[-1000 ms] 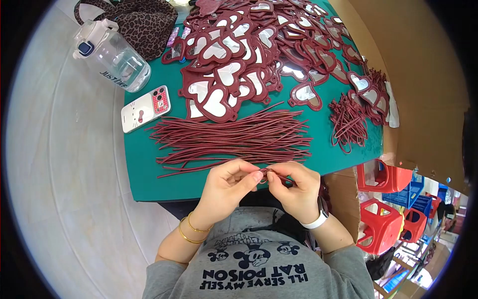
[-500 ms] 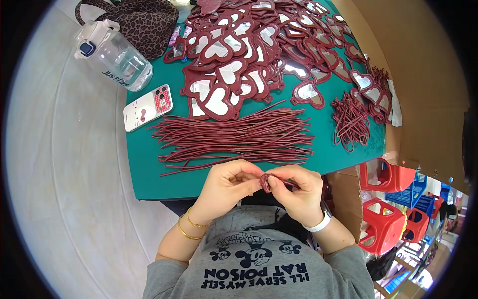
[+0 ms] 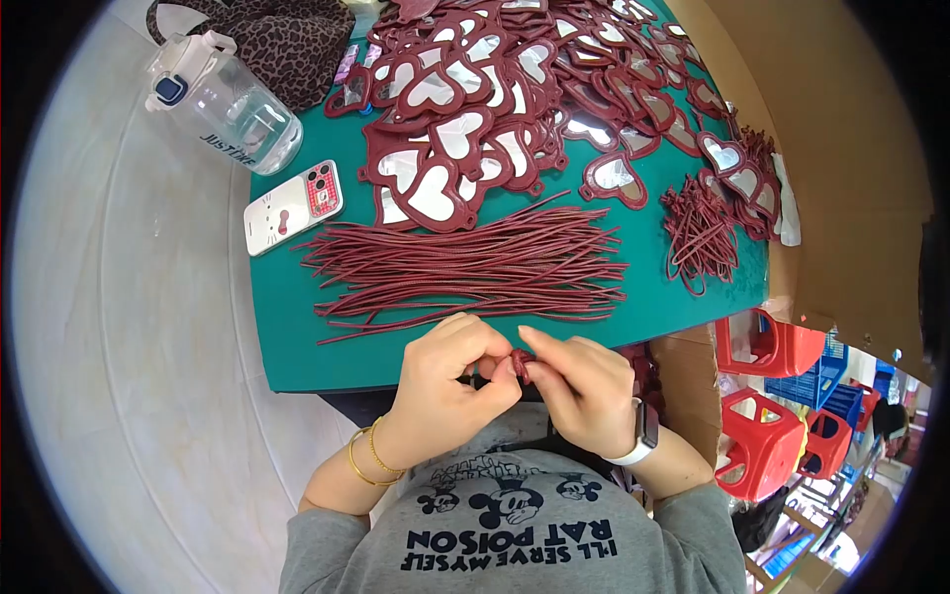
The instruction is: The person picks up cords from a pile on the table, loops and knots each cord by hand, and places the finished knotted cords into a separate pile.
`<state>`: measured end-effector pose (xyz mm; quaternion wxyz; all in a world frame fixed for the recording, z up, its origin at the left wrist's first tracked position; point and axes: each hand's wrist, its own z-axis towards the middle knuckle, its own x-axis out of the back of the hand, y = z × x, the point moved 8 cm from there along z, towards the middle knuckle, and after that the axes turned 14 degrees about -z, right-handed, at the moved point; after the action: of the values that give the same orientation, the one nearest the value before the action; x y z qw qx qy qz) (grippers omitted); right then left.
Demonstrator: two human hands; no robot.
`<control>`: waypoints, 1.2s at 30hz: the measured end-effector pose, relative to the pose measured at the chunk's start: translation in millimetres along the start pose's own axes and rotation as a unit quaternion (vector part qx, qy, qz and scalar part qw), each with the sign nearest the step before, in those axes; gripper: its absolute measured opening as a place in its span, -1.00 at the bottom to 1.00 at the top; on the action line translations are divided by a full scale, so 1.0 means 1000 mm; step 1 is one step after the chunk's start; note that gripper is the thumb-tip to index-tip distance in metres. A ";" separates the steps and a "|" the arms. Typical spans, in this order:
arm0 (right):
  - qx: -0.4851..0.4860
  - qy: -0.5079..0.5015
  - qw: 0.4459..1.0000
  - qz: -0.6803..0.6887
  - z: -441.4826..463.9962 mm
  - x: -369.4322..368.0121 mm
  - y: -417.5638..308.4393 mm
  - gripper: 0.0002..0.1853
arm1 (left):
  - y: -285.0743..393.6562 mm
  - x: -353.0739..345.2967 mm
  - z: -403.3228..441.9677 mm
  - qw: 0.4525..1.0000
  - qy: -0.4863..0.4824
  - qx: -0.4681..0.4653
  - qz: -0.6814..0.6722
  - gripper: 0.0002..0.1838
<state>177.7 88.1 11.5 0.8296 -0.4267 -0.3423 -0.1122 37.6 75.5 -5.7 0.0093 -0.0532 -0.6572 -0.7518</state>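
You are pinching a short, bunched part of a dark red cord (image 3: 521, 366) between both hands, just below the middle of the frame, near the front edge of the green surface (image 3: 317, 366). Your left hand (image 3: 445, 371) is gripping it from the left, thumb and fingers meeting at the bunch; your right hand (image 3: 586, 396) is holding it from the other side with the thumb close to it, while its index finger is standing away above. The cord is coiling tightly there, but you cannot tell whether a knot is closed, as your fingers are hiding much of it.

Judging by how things are lying, the work is partway along. A tangle of looped cords (image 3: 699, 238) is resting at the right of the frame and seems already formed; the one in your hands looks unfinished. Many straight cords (image 3: 465, 267) are lying side by side in the centre, apparently untouched, so much is remaining.

Heart-shaped pieces (image 3: 432, 193) are heaping up across the upper centre, and others are lying beside the looped cords; whether any of these are joined to a cord is not showing clearly. A phone (image 3: 293, 208) and a bottle (image 3: 237, 114) are resting at the upper left.
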 end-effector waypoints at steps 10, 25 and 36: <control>-0.229 -0.112 0.893 0.372 -0.015 0.001 0.029 -0.81 | 0.006 0.008 -0.006 0.996 0.018 -0.059 -0.058 -0.87; -0.262 -0.272 0.882 0.282 -0.012 -0.018 0.032 -0.92 | 0.004 0.001 0.003 0.991 -0.041 -0.126 0.017 -0.84; -0.311 -0.250 0.858 0.323 -0.013 -0.013 0.040 -0.90 | -0.001 -0.008 0.004 0.992 -0.100 -0.060 -0.054 -0.90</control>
<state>192.7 101.1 -27.4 0.5302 -0.7624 -0.3288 0.1717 46.2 79.6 -6.8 -0.1001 -0.0933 -0.6101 -0.7804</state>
